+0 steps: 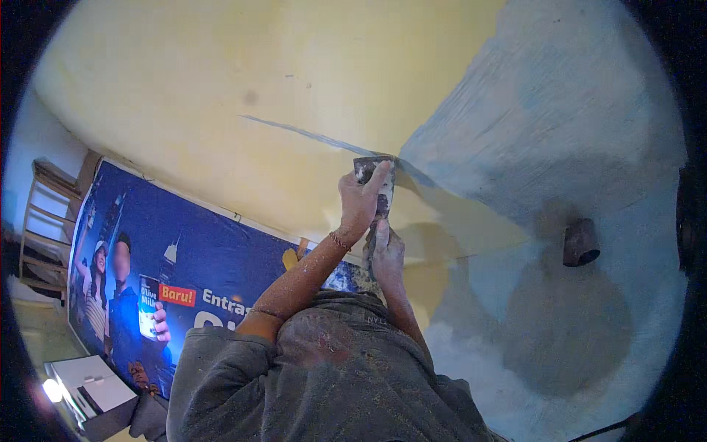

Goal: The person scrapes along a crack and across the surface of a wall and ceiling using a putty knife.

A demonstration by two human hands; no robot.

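My right hand is wrapped around the handle of a paint scraper, whose broad blade is dark and blotched with white. Higher up, my left hand grips the blade, its thumb lying flat along the face and its fingers behind. The blade's top edge meets the yellow painted wall at one end of a thin grey-blue streak. To the right the wall surface is grey-blue, with a ragged border against the yellow. Pale dust coats both hands.
A short dark pipe stub projects from the wall at right. Across the left hangs a large blue printed banner with writing. A wooden ladder stands at far left. Below it are a box and a bright lamp.
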